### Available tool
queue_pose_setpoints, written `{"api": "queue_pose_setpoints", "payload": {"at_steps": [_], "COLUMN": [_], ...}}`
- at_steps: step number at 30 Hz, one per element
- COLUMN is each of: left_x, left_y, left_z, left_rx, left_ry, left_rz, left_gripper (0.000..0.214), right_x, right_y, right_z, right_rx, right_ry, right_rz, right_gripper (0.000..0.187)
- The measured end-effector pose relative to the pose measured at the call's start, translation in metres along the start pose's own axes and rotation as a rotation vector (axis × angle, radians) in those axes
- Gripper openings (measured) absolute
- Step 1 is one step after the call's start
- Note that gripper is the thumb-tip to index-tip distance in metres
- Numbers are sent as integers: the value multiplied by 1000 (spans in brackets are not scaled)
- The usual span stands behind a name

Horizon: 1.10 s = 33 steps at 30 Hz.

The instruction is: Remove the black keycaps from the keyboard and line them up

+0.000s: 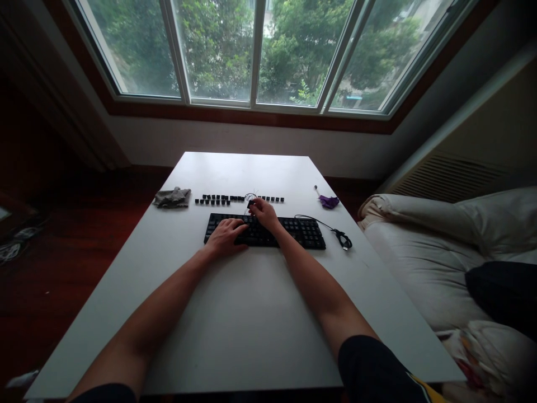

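A black keyboard [302, 232] lies across the white table in front of me. My left hand [226, 235] rests on its left part, fingers laid over the keys and thumb pointing right. Just above the keyboard's back edge, my right hand [264, 212] is closed in a pinch. A small black keycap [250, 204] shows at its fingertips. Thin wire loops [250, 196] stand out right behind those fingers; what they belong to is partly hidden. Loose black keycaps [216, 199] lie in rows behind the keyboard, on both sides of my right hand.
A crumpled grey cloth [173, 197] lies on the table's left. To the right are a purple cloth-like item [328, 201], a small thin stick [316, 190] and the coiled keyboard cable [344, 239]. A pale sofa [403, 257] stands right of the table [251, 324].
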<state>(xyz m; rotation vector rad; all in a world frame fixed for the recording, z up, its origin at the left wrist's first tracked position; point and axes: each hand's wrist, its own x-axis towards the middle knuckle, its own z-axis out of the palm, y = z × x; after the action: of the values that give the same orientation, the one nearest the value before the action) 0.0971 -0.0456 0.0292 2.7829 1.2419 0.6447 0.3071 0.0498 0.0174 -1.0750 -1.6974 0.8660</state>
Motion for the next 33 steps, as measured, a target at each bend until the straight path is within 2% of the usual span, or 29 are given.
{"api": "queue_pose_setpoints", "payload": {"at_steps": [9,17,23,29,33], "left_x": [1,1,1,0,0], "left_y": [2,2,1,0,1], "left_z": [0,1,0,1,2], "left_rx": [1,26,31,34,35], "left_ry": [5,-15,-19,-20,-21], "left_rz": [2,17,20,17,8], "left_gripper": [65,66,67,66,66], "right_x": [3,-1,-6,-21,-28], "right_y": [-2,-9,-10,-19,-28], "right_z": [-2,-8,-1,1,1], "right_rx": [-131,-135,-179,-273,-401], "right_ry": [-41,-135,-64,-62,-51], "right_rz": [43,-72,-30,-181,-206], "right_gripper": [21,24,22,18,15]}}
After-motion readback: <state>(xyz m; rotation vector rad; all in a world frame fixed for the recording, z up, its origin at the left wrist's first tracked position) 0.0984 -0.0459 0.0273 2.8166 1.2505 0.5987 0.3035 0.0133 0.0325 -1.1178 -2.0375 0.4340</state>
